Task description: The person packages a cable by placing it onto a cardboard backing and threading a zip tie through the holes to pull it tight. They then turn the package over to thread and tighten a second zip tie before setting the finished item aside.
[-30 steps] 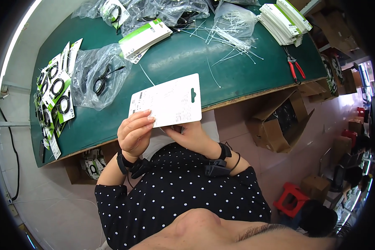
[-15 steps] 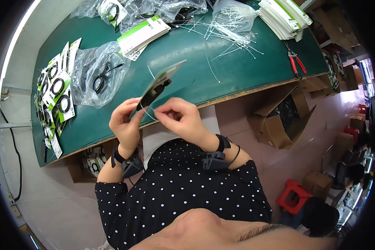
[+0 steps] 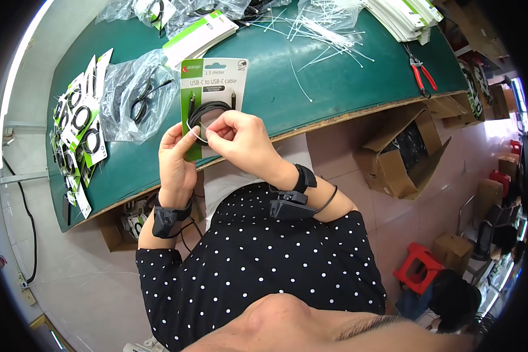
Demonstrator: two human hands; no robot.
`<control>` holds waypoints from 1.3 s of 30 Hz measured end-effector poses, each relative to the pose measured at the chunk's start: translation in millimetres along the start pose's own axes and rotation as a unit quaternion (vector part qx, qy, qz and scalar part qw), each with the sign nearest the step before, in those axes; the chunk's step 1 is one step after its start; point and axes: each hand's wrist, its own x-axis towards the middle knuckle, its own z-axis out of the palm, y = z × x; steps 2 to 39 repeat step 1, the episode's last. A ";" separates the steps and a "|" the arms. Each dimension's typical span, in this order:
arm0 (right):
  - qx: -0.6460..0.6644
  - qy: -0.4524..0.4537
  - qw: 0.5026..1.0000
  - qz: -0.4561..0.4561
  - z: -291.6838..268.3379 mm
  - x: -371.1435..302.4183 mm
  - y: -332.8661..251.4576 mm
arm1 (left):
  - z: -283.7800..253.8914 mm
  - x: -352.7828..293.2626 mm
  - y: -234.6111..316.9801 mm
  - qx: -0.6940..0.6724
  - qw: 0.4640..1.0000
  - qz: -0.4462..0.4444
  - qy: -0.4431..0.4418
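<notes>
My left hand (image 3: 176, 155) grips the left edge of a green and white packaging card (image 3: 239, 97), which is held upright with its printed front toward me. A coiled black cable (image 3: 199, 112) lies against the card, its two plug ends pointing up. A thin white cable tie (image 3: 199, 139) loops round the lower part of the coil, beside my left thumb. My right hand (image 3: 243, 141) is closed in a pinch on the cable tie in front of the card; its fingertips partly hide the tie and the coil.
On the green table (image 3: 270, 105) are a plastic bag with a cable (image 3: 138, 88), cards with cables (image 3: 79, 129), a stack of cards (image 3: 202, 38), loose white cable ties (image 3: 334, 47) and red-handled cutters (image 3: 422, 76). An open cardboard box (image 3: 393, 170) stands on the floor at right.
The card has turned from edge-on so its printed front and the coiled cable now face me. My right hand has moved left, up against the coil, with the cable tie.
</notes>
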 end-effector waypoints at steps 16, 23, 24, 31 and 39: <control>-0.038 -0.003 0.999 -0.009 -0.2 1.0 -2.3 | -1.2 1.5 0.7 -0.004 1.000 -0.011 -0.005; -0.038 -0.003 0.999 -0.009 -0.2 1.0 -2.3 | -1.2 1.5 0.7 -0.004 1.000 -0.011 -0.005; -0.038 -0.003 0.999 -0.009 -0.2 1.0 -2.3 | -1.2 1.5 0.7 -0.004 1.000 -0.011 -0.005; -0.038 -0.003 0.999 -0.009 -0.2 1.0 -2.3 | -1.2 1.5 0.7 -0.004 1.000 -0.011 -0.005; -0.038 -0.003 0.999 -0.009 -0.2 1.0 -2.3 | -1.2 1.5 0.7 -0.004 1.000 -0.011 -0.005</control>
